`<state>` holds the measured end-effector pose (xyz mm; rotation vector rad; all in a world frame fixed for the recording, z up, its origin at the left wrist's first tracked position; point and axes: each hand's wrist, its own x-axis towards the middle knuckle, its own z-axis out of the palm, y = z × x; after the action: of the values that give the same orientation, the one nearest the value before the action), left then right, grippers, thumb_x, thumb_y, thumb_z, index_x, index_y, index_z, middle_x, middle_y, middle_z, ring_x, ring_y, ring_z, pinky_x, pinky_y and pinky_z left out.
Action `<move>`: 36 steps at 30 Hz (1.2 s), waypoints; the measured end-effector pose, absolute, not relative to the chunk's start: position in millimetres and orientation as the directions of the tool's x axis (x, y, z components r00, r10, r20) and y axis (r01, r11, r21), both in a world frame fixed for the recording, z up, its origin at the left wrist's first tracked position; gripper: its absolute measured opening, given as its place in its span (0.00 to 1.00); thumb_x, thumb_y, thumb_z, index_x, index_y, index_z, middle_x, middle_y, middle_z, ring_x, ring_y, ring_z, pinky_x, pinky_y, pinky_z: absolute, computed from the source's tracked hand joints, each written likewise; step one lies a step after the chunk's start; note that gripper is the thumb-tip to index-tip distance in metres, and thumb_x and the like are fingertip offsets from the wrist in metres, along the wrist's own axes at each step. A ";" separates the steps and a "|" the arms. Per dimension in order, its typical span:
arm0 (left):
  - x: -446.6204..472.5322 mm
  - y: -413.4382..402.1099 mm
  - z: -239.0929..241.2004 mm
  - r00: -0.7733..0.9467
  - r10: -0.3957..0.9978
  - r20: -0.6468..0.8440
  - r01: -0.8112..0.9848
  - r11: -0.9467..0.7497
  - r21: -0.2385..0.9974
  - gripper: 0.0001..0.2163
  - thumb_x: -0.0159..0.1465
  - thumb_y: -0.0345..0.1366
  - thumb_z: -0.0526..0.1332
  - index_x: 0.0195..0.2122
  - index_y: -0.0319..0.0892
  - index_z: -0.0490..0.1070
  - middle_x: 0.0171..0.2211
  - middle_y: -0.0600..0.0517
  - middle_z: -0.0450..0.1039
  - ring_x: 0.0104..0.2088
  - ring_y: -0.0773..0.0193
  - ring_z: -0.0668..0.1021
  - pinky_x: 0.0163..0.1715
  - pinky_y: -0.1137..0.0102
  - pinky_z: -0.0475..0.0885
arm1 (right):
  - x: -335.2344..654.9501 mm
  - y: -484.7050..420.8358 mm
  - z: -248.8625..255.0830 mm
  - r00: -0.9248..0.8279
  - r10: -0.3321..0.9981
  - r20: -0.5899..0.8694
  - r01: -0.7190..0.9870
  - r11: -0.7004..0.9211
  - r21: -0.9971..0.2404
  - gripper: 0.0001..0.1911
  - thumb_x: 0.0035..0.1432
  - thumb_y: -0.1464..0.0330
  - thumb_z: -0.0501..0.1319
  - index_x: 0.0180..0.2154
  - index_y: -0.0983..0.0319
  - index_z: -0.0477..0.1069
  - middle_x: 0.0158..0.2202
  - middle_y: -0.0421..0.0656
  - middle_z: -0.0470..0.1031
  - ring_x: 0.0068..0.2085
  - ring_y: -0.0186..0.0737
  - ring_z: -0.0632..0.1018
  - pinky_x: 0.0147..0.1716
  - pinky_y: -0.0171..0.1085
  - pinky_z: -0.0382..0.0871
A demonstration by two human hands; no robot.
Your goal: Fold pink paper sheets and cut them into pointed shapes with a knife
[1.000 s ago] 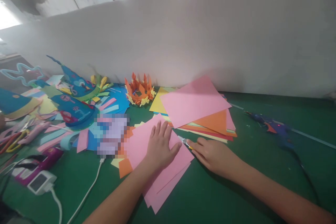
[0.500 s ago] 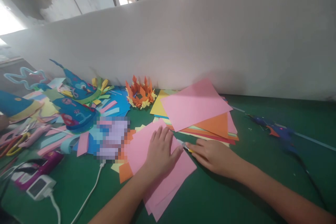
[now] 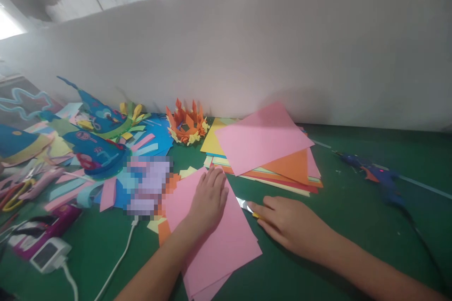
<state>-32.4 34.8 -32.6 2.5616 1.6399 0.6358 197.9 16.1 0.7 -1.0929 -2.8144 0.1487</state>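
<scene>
My left hand (image 3: 209,200) lies flat on pink paper sheets (image 3: 221,251), its fingers stretched toward their far edge. Those sheets overlap a little unevenly near the front of the table. To their right, my right hand (image 3: 286,221) is closed around a utility knife (image 3: 243,204) with a bit of yellow on its handle. Its bare blade points left at the right edge of the pink sheets; whether the tip touches them I cannot tell. Part of the handle is hidden under my fingers.
Behind my hands lies a stack of coloured paper (image 3: 263,138). An orange paper crown (image 3: 187,122) stands near the wall. A blue glue gun (image 3: 379,176) is at right. Decorated blue cone hats (image 3: 97,150), scissors (image 3: 19,195) and a cabled power strip (image 3: 47,230) crowd the left.
My left hand has moved slightly left and its fingers are closer together. The pink sheets have shifted and turned a little. The knife's blade shows more fully beside the paper edge.
</scene>
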 end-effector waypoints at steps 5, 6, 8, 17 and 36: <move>-33.5 34.8 -42.5 0.342 0.889 0.305 0.889 -0.411 0.201 0.16 0.70 0.35 0.45 0.56 0.39 0.62 0.61 0.42 0.61 0.63 0.52 0.60 0.59 0.53 0.59 | 192.2 7.5 -5.1 -0.729 0.679 0.092 0.680 0.733 -0.027 0.17 0.63 0.67 0.53 0.53 0.60 0.69 0.28 0.42 0.71 0.26 0.37 0.70 0.23 0.38 0.45; -33.7 34.9 -44.0 0.343 0.892 0.296 0.894 -0.406 0.189 0.17 0.70 0.36 0.44 0.57 0.39 0.62 0.62 0.43 0.60 0.64 0.52 0.60 0.59 0.53 0.59 | 191.9 6.2 -6.5 -0.725 0.681 0.099 0.684 0.729 -0.009 0.18 0.63 0.67 0.53 0.53 0.60 0.68 0.28 0.42 0.71 0.26 0.37 0.70 0.23 0.38 0.45; -33.8 35.1 -45.6 0.341 0.899 0.276 0.904 -0.394 0.166 0.18 0.70 0.36 0.43 0.58 0.39 0.61 0.62 0.44 0.59 0.64 0.53 0.59 0.60 0.53 0.59 | 192.0 4.0 -9.0 -0.715 0.689 0.119 0.695 0.719 0.020 0.18 0.63 0.67 0.53 0.53 0.60 0.69 0.28 0.42 0.71 0.26 0.37 0.71 0.23 0.38 0.45; -33.1 34.8 -46.1 0.353 0.905 0.236 0.924 -0.377 0.061 0.22 0.71 0.38 0.42 0.63 0.38 0.55 0.64 0.46 0.56 0.64 0.53 0.59 0.60 0.53 0.58 | 187.6 4.5 -13.5 -0.705 0.692 0.155 0.707 0.704 0.074 0.18 0.62 0.68 0.53 0.52 0.62 0.70 0.26 0.42 0.72 0.24 0.37 0.71 0.22 0.38 0.45; -30.6 32.6 -43.8 0.352 0.901 0.252 0.928 -0.371 0.030 0.22 0.71 0.38 0.43 0.64 0.36 0.54 0.65 0.46 0.54 0.64 0.54 0.59 0.61 0.54 0.59 | 161.0 28.2 -0.1 -0.649 0.761 0.013 0.760 0.647 0.055 0.20 0.65 0.67 0.50 0.56 0.62 0.67 0.31 0.46 0.75 0.27 0.39 0.74 0.22 0.38 0.48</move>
<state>-30.6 32.6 -43.8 2.6778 1.8209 0.3704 161.0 28.2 -0.1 -1.3210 -2.8613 -0.0877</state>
